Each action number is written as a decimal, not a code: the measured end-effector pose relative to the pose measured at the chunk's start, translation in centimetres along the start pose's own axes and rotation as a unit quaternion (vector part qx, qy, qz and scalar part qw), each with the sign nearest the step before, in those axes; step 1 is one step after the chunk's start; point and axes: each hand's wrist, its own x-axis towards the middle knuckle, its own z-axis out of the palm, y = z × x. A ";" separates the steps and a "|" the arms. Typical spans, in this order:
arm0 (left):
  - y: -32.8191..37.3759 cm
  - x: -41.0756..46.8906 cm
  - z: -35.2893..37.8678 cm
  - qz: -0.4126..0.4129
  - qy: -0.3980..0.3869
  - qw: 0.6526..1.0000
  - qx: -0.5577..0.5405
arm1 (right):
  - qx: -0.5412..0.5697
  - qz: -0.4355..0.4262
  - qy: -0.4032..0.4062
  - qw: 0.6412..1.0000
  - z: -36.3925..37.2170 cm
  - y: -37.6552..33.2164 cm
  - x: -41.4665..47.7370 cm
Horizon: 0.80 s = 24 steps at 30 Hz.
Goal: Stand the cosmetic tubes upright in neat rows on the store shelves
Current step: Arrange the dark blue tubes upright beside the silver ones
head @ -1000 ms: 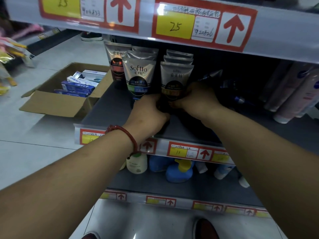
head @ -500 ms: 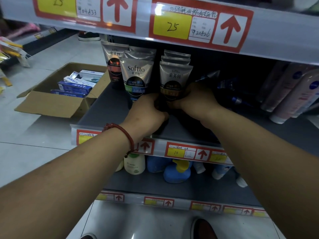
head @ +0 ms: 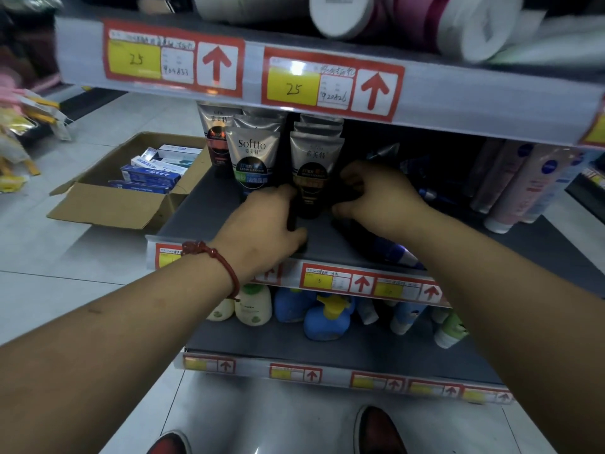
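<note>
tube: glossy silver-and-black flat-crimped tube (head: 310,178), upright mid-frame on grey shelf (head: 209,208) | left hand (head: 262,231) curled at its base | right hand (head: 376,191) cupping its right side

Dim aisle: pale tiled floor (head: 82,250), grey price-tagged shelving (head: 327,253).

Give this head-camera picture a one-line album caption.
Both hands, left hand and right hand, steady a gold-labelled cleanser tube upright on the grey shelf.
</note>
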 end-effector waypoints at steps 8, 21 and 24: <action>4.9 -0.7 -0.4 0.082 0.008 0.994 0.074 | -0.067 0.012 0.025 0.997 -4.7 5.3 -4.4; 9.0 2.3 6.5 0.099 -0.111 0.983 -0.109 | -0.058 0.055 0.026 0.996 -5.2 13.3 -5.7; 9.7 2.9 7.8 0.090 -0.123 0.977 -0.150 | -0.042 0.054 0.033 0.997 -4.9 14.0 -5.1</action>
